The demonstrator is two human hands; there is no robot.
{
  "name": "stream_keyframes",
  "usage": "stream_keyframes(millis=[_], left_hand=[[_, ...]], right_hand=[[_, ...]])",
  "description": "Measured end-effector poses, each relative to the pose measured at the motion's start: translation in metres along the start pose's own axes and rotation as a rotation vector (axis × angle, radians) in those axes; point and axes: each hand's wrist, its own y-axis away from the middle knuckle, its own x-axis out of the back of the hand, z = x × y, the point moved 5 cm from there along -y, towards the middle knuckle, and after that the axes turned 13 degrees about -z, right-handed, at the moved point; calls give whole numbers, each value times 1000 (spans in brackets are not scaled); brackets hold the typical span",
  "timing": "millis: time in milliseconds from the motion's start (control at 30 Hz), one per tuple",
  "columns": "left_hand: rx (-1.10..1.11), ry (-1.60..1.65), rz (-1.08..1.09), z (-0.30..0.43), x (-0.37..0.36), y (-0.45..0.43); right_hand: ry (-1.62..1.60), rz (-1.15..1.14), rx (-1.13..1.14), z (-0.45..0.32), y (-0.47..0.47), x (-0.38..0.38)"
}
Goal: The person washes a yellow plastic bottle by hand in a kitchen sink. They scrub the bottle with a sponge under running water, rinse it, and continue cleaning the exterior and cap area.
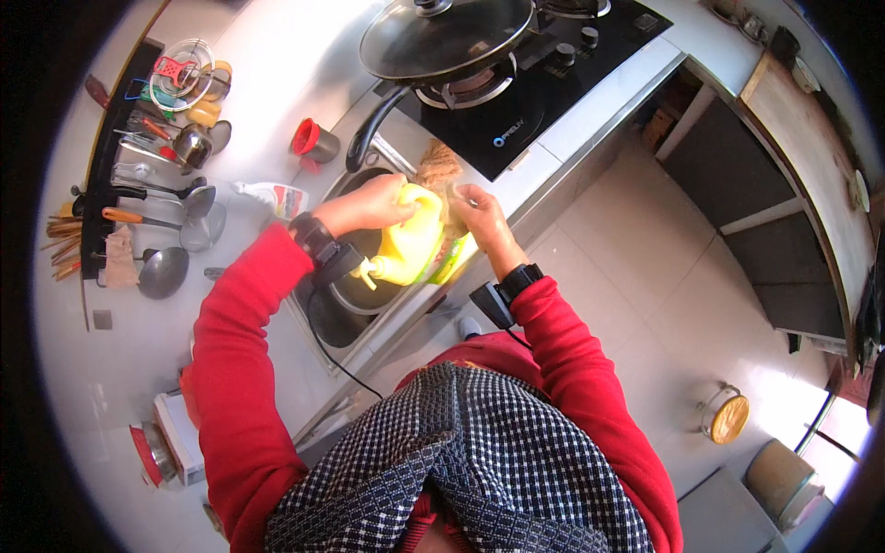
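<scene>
My left hand (377,202) grips the handle of a yellow pump bottle (415,238), whose pump nozzle points down and left above the steel sink (352,311). On the bottle's other side, my right hand (479,211) pinches a thin brownish cloth or mesh (453,211) between thumb and fingers. What that piece is exactly cannot be told. A tan scrubbing cloth (437,164) lies at the sink's far edge, just beyond both hands.
A lidded frying pan (446,38) sits on the black gas stove (511,131), its handle reaching toward the sink. Left of the sink are a white spray bottle (276,198) and a red-rimmed cup (314,142). Ladles (164,271) hang on the wall rack.
</scene>
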Motion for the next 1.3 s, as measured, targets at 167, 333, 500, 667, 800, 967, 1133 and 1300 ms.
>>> stream_keyframes(millis=[167,333,500,667,800,967,1133,1300], left_hand=[[-87,142,88,-3,-4,-5],[-263,382,181,-7,-23,-6],[-196,477,263,-21,-26,-2],[-222,402,329,-26,-28,-3],[-175,421,345,-33,-28,-4],[-243,315,427,-29,-29,-2],[-198,324,468,-28,-34,-3],[-292,142,611,-11,-37,6]], right_hand=[[36,21,7,3,-13,10],[109,27,-23,5,13,-2],[322,-5,-109,10,46,-24],[365,41,84,0,4,-10],[430,94,114,1,21,-19],[427,90,-25,-12,24,-26],[740,13,343,-50,11,-36],[835,-102,488,-51,35,-50]])
